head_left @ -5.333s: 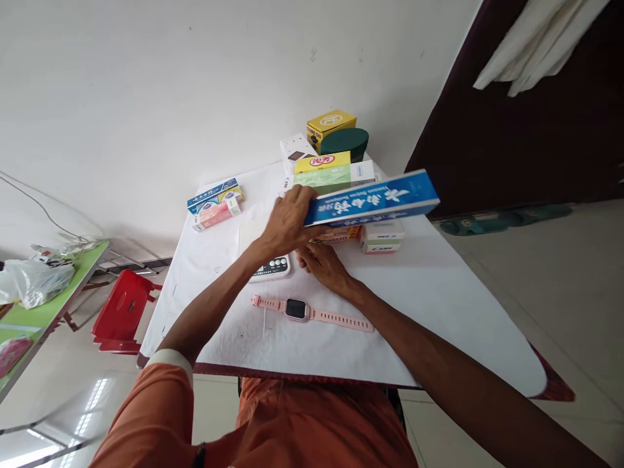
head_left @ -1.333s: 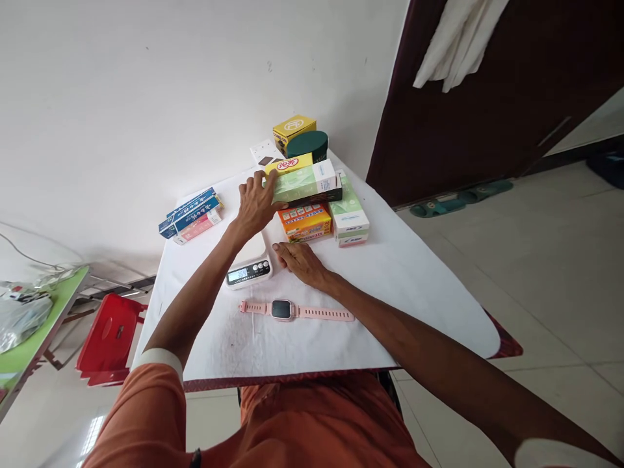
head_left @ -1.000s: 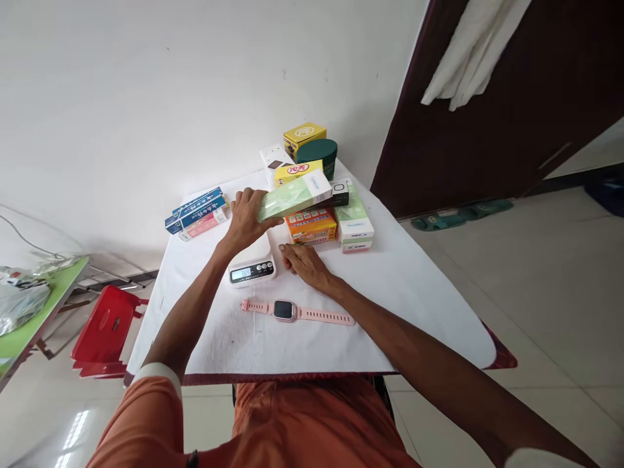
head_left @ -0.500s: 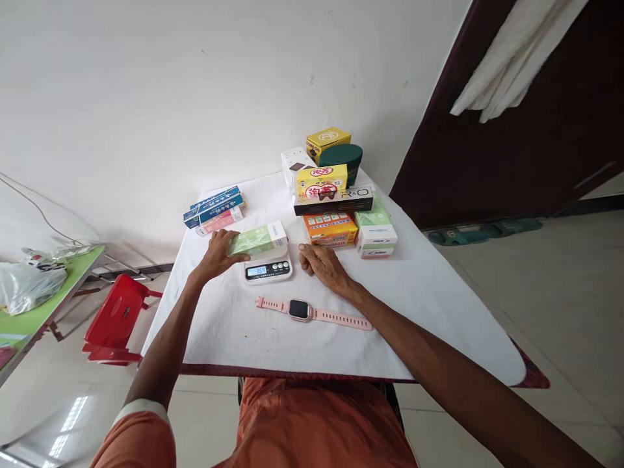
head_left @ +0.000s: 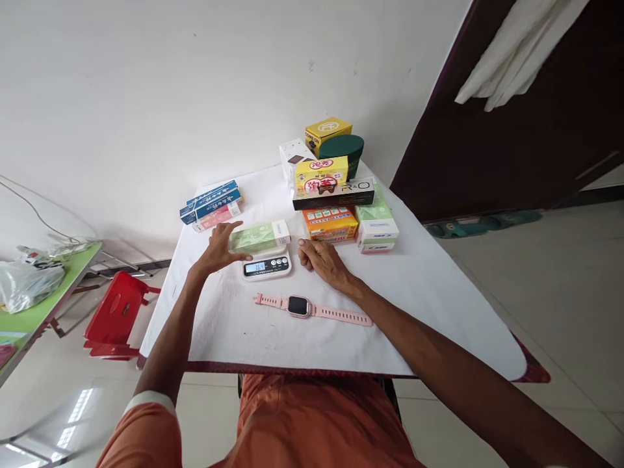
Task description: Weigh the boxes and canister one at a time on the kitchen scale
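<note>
A pale green and white box (head_left: 259,236) lies across the small white kitchen scale (head_left: 267,267), whose lit display shows digits. At the box's left end is my left hand (head_left: 220,250), its thumb and fingers spread apart around that end without gripping it. My right hand (head_left: 324,262) rests on the white cloth just right of the scale, fingers curled in and holding nothing that I can see. In front of the scale a pink-strapped smartwatch (head_left: 298,306) is laid out flat.
Blue boxes (head_left: 212,203) lie on a pink box (head_left: 219,216) at the back left. Behind my right hand stand an orange box (head_left: 331,224), a black-edged long box (head_left: 334,196), yellow boxes (head_left: 322,172), a dark green tub (head_left: 342,148) and stacked green boxes (head_left: 376,221).
My left hand has loosened, its fingers spreading away from the green box, which stays on the scale. My right hand has stayed in place. The view has shifted slightly.
</note>
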The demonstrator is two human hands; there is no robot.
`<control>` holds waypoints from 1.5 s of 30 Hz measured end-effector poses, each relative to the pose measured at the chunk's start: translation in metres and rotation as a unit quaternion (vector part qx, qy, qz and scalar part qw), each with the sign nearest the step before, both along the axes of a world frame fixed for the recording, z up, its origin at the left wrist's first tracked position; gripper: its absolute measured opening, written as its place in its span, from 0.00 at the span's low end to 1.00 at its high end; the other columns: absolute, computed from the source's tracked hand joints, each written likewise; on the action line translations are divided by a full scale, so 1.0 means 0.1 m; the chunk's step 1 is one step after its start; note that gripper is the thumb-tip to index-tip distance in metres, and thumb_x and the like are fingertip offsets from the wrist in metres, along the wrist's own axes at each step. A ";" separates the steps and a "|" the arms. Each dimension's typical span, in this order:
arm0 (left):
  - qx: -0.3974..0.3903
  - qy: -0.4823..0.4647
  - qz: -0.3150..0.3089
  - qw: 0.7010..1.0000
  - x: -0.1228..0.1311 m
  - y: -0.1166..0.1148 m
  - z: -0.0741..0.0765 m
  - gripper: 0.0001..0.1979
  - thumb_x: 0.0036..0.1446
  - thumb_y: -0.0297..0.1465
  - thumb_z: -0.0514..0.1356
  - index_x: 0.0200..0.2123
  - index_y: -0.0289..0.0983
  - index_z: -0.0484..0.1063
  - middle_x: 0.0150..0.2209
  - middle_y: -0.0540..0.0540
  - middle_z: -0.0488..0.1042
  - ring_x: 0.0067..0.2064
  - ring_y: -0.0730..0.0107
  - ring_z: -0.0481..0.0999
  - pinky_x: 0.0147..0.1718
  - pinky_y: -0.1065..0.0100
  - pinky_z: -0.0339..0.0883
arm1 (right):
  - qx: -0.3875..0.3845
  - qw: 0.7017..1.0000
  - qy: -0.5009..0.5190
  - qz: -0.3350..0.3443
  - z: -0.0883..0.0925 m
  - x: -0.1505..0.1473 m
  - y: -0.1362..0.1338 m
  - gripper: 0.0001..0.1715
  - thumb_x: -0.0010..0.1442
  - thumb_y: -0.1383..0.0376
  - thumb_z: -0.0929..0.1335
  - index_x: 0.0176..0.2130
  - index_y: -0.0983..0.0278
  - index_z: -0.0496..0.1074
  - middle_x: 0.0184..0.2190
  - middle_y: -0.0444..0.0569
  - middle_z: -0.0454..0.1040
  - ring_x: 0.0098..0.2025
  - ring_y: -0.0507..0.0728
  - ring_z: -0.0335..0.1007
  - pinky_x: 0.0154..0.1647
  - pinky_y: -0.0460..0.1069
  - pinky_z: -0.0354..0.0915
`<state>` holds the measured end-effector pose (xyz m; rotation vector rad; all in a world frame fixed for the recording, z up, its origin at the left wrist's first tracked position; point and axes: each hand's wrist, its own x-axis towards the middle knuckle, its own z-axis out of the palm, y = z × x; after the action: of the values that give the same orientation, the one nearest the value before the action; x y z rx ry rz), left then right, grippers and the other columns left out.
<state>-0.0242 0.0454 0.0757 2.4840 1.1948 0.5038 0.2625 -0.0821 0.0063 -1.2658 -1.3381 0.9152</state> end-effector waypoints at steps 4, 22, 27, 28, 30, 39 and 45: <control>0.051 -0.207 0.118 0.970 -0.18 -0.12 -0.25 0.40 0.65 0.62 0.55 0.71 0.46 0.61 0.66 0.36 0.65 0.64 0.50 0.71 0.62 0.48 0.68 | -0.002 1.000 -0.005 0.002 0.01 0.00 -0.01 0.43 0.66 0.28 0.57 0.26 0.60 0.66 0.22 0.45 0.70 0.22 0.52 0.66 0.28 0.49 0.64; 0.145 -0.197 0.300 0.922 -0.29 -0.19 -0.57 0.35 0.76 0.53 0.35 0.73 0.39 0.52 0.62 0.32 0.69 0.58 0.59 0.77 0.54 0.56 0.73 | -0.005 1.000 -0.017 -0.002 0.02 -0.01 -0.02 0.44 0.65 0.27 0.57 0.25 0.60 0.67 0.22 0.46 0.70 0.22 0.53 0.65 0.28 0.49 0.65; 0.206 -0.101 0.158 0.960 -0.05 -0.38 -0.31 0.40 0.69 0.58 0.52 0.73 0.38 0.56 0.66 0.29 0.66 0.67 0.46 0.67 0.65 0.46 0.62 | -0.013 1.000 -0.011 -0.001 0.01 -0.01 -0.01 0.44 0.65 0.27 0.58 0.25 0.60 0.67 0.21 0.46 0.70 0.22 0.53 0.65 0.27 0.49 0.64; 0.205 -0.061 0.116 0.970 0.03 -0.41 -0.24 0.40 0.68 0.58 0.55 0.72 0.39 0.58 0.67 0.30 0.66 0.68 0.44 0.65 0.66 0.45 0.59 | -0.015 1.000 -0.008 -0.001 0.01 -0.02 -0.01 0.44 0.65 0.27 0.58 0.25 0.60 0.67 0.21 0.46 0.70 0.22 0.53 0.65 0.26 0.49 0.64; 0.184 0.013 0.039 0.982 0.19 -0.44 -0.13 0.35 0.68 0.54 0.59 0.70 0.41 0.63 0.66 0.33 0.68 0.69 0.44 0.64 0.68 0.44 0.54 | -0.018 1.000 -0.002 -0.007 0.01 -0.02 -0.01 0.44 0.64 0.27 0.58 0.25 0.60 0.67 0.21 0.46 0.70 0.21 0.52 0.64 0.26 0.49 0.64; 0.062 0.077 -0.027 0.995 0.37 -0.18 0.03 0.26 0.65 0.39 0.64 0.65 0.41 0.68 0.58 0.37 0.71 0.60 0.46 0.69 0.61 0.45 0.64 | -0.022 1.000 -0.005 -0.006 0.02 -0.02 -0.01 0.44 0.64 0.26 0.59 0.24 0.60 0.67 0.21 0.46 0.70 0.22 0.53 0.65 0.26 0.49 0.66; 0.068 0.008 -0.010 0.998 0.03 0.05 0.20 0.25 0.63 0.41 0.66 0.61 0.40 0.69 0.58 0.38 0.69 0.60 0.49 0.68 0.62 0.48 0.67 | -0.022 1.000 -0.018 -0.008 0.02 -0.01 -0.01 0.44 0.65 0.27 0.58 0.24 0.60 0.66 0.21 0.46 0.70 0.22 0.52 0.65 0.27 0.49 0.66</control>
<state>-0.0213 0.0501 0.0956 2.6160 1.1773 0.5802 0.2616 -0.0833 0.0086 -1.3304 -1.3414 0.9183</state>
